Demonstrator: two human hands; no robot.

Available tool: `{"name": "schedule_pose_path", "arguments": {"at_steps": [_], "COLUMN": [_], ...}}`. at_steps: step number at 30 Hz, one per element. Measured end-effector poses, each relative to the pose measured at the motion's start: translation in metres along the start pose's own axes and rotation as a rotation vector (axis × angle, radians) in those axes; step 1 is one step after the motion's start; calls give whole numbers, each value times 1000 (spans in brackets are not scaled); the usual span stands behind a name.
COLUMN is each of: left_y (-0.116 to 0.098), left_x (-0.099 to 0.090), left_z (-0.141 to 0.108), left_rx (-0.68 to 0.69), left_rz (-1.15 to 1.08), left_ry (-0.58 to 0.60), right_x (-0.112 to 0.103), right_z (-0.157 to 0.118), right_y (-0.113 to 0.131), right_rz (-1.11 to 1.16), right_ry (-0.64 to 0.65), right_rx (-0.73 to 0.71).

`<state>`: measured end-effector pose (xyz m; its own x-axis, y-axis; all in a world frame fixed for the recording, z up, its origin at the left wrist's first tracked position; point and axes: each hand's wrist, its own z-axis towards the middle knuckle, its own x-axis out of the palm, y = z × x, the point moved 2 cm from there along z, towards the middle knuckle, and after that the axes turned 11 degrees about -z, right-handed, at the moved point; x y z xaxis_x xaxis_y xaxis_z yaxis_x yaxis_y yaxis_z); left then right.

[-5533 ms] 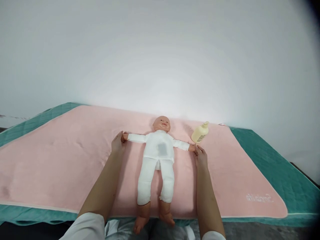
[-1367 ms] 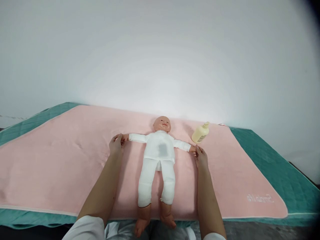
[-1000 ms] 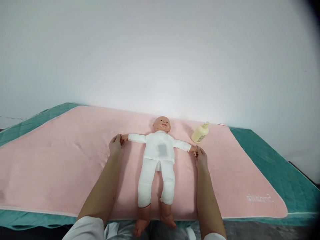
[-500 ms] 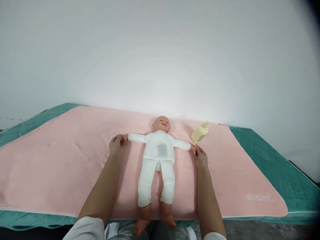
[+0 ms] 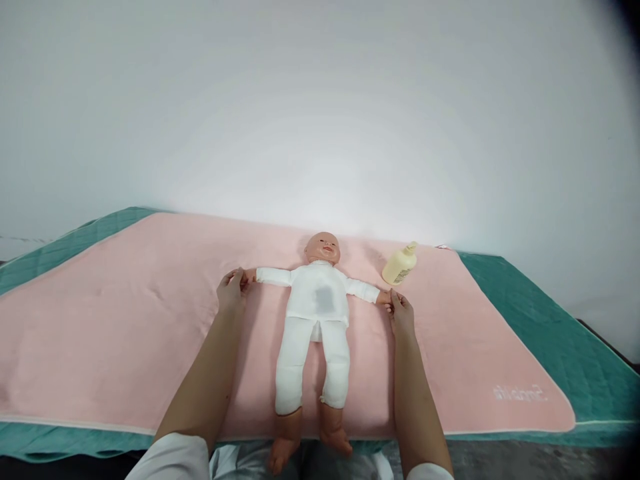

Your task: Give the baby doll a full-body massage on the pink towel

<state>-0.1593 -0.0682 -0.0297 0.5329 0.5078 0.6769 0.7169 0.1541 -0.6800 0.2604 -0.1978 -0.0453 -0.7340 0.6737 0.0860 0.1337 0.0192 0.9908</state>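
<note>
A baby doll (image 5: pixel 319 293) with a white cloth body lies on its back, head toward the wall and feet over the near edge. Its arms are stretched out sideways. My left hand (image 5: pixel 231 288) is closed on the doll's hand at the left, and my right hand (image 5: pixel 401 311) pinches the doll's hand at the right. A grey patch shows on the doll's chest. Just beyond my right hand stands a pale yellow pump bottle (image 5: pixel 399 265), apart from my fingers.
Under the doll spreads a pink blanket (image 5: pixel 150 333) with mirrored lettering at its near right corner. It lies over a green quilted cover (image 5: pixel 545 320). A plain pale wall (image 5: pixel 320 120) rises behind the far edge.
Almost nothing differs. Both hands keep their hold on the doll's hands, and the doll and bottle stay in place.
</note>
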Motion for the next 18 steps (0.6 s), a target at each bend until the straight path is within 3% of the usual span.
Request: {"name": "schedule_pose_path", "arguments": {"at_steps": [18], "left_y": [1], "left_x": [-1], "left_z": [3], "left_rx": [-6], "left_rz": [-35], "left_ry": [-49], "right_x": [-2], "right_z": [3], "right_y": [-4], "right_rz": [63], "right_ry": [-63], "right_rx": [65]}}
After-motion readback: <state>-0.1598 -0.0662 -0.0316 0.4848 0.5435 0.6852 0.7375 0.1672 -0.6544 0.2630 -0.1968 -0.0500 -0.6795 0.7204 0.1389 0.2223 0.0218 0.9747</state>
